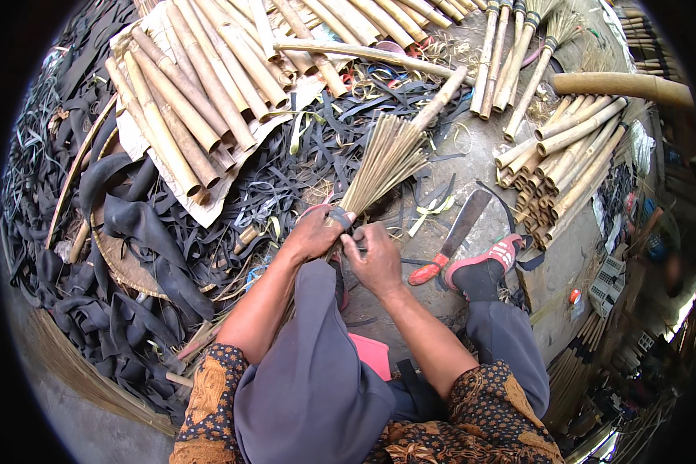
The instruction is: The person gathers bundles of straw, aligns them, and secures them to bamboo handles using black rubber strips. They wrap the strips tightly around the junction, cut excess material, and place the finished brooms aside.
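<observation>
My left hand [314,235] is closed around the lower part of a bundle of thin sticks [382,161], like a stick broom, which fans out away from me. A bamboo handle [443,96] shows beyond the fanned sticks. Dark rubber strip [339,217] is wound around the bundle at my left fingers. Close beside it, my right hand [374,259] has its thumb and fingers pinched on what looks like the strip's end, mostly hidden by the fingers. Right of my hands, a machete [467,226] with a red handle lies on the ground.
Bamboo tubes [179,108] lie on a pale sheet at the far left; more bamboo [568,158] is stacked at the right. Finished stick brooms [510,58] lie at the back. Black rubber scraps [143,232] heap up on the left. My pink sandal [489,261] stands beside the machete.
</observation>
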Demonstrator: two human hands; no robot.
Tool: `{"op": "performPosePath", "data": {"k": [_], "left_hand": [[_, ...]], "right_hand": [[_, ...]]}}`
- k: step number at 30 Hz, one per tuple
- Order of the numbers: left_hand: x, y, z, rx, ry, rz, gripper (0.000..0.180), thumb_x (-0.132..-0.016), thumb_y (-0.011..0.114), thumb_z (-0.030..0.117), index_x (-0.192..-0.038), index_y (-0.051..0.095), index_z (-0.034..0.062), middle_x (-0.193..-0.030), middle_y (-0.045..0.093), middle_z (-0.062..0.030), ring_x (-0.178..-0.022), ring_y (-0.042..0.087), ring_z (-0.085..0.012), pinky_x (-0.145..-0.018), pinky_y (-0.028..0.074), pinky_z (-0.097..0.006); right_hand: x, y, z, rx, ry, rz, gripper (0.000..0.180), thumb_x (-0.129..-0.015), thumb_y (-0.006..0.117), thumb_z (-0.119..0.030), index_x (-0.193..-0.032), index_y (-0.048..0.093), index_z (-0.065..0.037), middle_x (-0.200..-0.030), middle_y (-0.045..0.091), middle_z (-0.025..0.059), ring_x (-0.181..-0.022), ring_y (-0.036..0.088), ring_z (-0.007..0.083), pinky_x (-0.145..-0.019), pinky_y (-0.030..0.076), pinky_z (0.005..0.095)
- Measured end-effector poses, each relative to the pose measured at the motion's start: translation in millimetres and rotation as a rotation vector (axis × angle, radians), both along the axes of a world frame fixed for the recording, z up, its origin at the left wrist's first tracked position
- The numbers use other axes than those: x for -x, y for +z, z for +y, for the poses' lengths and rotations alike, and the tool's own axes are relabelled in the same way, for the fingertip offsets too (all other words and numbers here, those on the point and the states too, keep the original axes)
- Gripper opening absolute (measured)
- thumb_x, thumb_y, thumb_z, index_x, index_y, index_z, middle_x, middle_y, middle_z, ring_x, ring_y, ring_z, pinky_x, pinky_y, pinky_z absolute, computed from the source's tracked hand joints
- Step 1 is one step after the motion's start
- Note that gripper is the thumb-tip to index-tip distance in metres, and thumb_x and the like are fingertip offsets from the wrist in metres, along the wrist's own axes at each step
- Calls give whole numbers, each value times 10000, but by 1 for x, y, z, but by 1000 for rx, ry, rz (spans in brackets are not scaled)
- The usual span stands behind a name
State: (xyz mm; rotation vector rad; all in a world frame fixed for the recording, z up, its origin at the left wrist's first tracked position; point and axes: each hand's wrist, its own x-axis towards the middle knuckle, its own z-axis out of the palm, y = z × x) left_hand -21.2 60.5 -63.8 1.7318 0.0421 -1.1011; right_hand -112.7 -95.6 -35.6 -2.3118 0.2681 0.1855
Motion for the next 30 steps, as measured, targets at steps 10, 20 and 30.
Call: {"op": "performPosePath", "data": {"k": [10, 20, 30], "left_hand": [[7, -5, 2, -17, -70, -112, 541, -956, 726, 473, -1209, 685, -4, -1042, 750, -204, -968, 718, -283, -864, 539, -398], [2, 9, 2, 23, -31, -41, 566, -963, 725, 510, -1218, 707, 5, -1052, 750, -129, -984, 684, -211, -886, 525, -360], [-7, 17, -10, -183, -205, 5, 858, -919, 670, 692, -1276, 630, -87, -1056, 720, -253, -992, 700, -327, -879, 540, -406]], "right_hand": [[-18, 0, -18, 226, 75, 102, 175, -920, 672, -170, -1012, 569, -63, -954, 600, 162, -811, 663, 419, -690, 551, 533], [-8, 2, -21, 19, 165, 87, 164, -970, 652, -174, -1029, 585, -36, -917, 637, 199, -835, 647, 440, -716, 511, 526], [13, 6, 15, -228, -130, 161, 166, -995, 630, -209, -996, 586, -50, -827, 665, 234, -806, 658, 488, -688, 514, 542]]}}
